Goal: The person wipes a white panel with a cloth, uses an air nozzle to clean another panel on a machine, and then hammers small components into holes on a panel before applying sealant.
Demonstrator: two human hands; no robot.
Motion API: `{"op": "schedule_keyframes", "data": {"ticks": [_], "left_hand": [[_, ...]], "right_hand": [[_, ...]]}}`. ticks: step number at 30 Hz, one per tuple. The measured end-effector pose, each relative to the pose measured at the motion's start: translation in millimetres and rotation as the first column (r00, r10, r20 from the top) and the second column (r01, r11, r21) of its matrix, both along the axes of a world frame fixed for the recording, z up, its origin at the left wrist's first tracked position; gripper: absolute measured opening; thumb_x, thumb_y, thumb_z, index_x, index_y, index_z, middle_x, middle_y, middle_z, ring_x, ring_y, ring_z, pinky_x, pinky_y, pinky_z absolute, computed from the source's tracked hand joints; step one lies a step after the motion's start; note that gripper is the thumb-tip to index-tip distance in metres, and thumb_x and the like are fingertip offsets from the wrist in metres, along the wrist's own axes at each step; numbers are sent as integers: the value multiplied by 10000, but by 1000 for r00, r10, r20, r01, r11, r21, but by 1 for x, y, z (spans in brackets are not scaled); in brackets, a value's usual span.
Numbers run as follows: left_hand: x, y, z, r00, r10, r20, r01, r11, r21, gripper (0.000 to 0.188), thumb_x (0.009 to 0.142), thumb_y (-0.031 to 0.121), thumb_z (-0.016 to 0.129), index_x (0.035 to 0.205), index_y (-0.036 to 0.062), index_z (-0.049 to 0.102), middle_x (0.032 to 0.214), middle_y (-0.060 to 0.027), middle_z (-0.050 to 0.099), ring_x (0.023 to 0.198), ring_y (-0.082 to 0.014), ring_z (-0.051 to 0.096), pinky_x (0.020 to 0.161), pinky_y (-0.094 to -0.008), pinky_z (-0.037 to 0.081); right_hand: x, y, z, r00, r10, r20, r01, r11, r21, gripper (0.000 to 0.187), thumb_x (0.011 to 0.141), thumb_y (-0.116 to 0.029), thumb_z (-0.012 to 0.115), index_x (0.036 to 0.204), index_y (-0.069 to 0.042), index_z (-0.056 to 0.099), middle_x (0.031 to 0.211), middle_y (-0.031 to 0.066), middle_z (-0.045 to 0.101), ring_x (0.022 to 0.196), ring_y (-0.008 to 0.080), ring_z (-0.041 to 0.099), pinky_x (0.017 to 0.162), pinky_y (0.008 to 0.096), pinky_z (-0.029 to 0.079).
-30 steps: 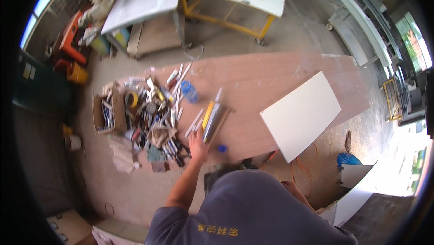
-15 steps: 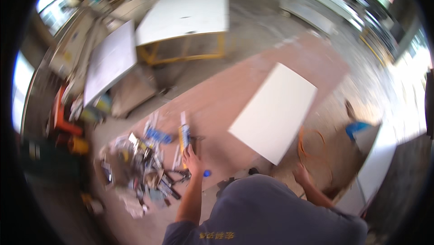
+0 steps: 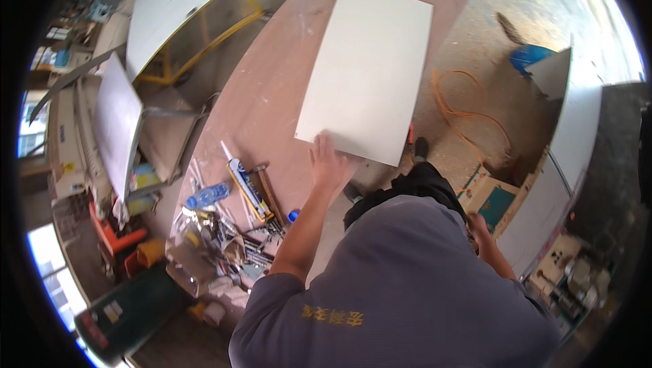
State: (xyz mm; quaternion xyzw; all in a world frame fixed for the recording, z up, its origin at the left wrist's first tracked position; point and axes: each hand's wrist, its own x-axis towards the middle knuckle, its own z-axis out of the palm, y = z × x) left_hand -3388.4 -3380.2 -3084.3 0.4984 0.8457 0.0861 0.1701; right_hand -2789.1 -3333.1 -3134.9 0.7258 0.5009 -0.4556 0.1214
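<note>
A white rectangular panel [image 3: 370,72] lies flat on a long pinkish-brown table. My left hand [image 3: 327,166] rests at the panel's near edge, its fingertips touching the surface and its fingers outstretched. To the left of this hand lie a sealant cartridge [image 3: 244,183] in a caulking gun, a hammer [image 3: 267,191] with a wooden handle and a blue cap [image 3: 293,216]. Low at my right side hangs my right hand [image 3: 478,225], beside my dark trousers. Its fingers are mostly hidden, and whether it holds anything does not show.
A blue-capped water bottle [image 3: 208,195] and a heap of hand tools [image 3: 234,246] cover the table's left end. Orange hose [image 3: 468,115] coils on the floor at right, near a long white-topped bench [image 3: 570,144]. A white board on a yellow frame [image 3: 180,11] stands at far left.
My view has swung round toward the right. My left hand has moved from beside the caulking gun to the panel's near edge. My right hand has dropped closer to my side.
</note>
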Motion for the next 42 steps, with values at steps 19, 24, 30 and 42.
{"op": "schedule_keyframes", "data": {"ticks": [19,24,30,42], "left_hand": [[-126,-47,-23,422,780,463,-815,549,-183,249,893,191,739,994,-26,805,748,-121,759,627,-169,735,634,-319,610],[-118,-20,-4,492,790,367,-744,600,-294,233,880,157,677,963,-28,793,802,-158,772,715,-233,760,711,-361,616],[-119,-7,2,812,560,162,-525,824,-214,205,846,159,693,921,-16,771,851,-180,767,781,-270,756,747,-401,599],[-113,-42,4,154,669,727,-958,282,-57,197,986,121,698,1006,-69,746,831,-104,739,643,-169,701,561,-273,566]], "right_hand": [[-24,477,56,903,385,-191,-296,880,371,365,1003,-197,643,1303,8,682,1094,150,733,936,217,693,834,365,548],[-144,388,88,754,635,-171,-527,739,420,420,986,-179,689,1370,-18,632,1283,161,675,1055,266,687,946,389,541],[-242,307,119,587,758,-284,-651,651,391,444,982,-159,696,1397,-28,606,1450,176,571,1293,327,600,1079,416,488],[-482,285,62,305,903,302,-703,-1,711,680,1031,-273,595,1641,-105,346,1741,157,247,1604,358,238,1316,513,202]]}}
